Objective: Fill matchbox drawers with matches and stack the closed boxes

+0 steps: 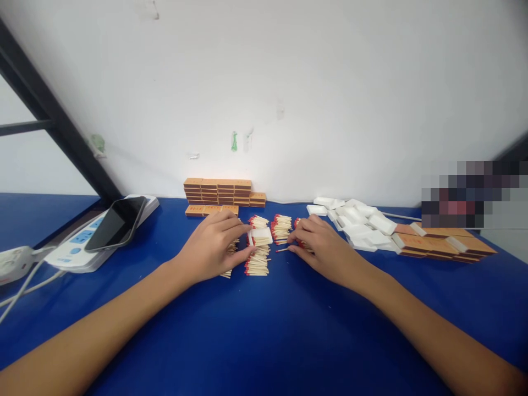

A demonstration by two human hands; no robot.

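My left hand grips a small white matchbox tray by its left end, between thumb and fingers. Some matches lie inside the tray, which is held over a row of red-headed matches. My right hand is closed in a pinch on a match, its red head pointing left. Just behind the pinch runs another row of matches. More matches lie partly hidden beneath both hands.
Orange matchboxes are stacked against the wall. White empty trays lie heaped at right, beside more orange matchbox sleeves. At left, a phone rests on a white power strip with cables. The blue table meets the wall behind.
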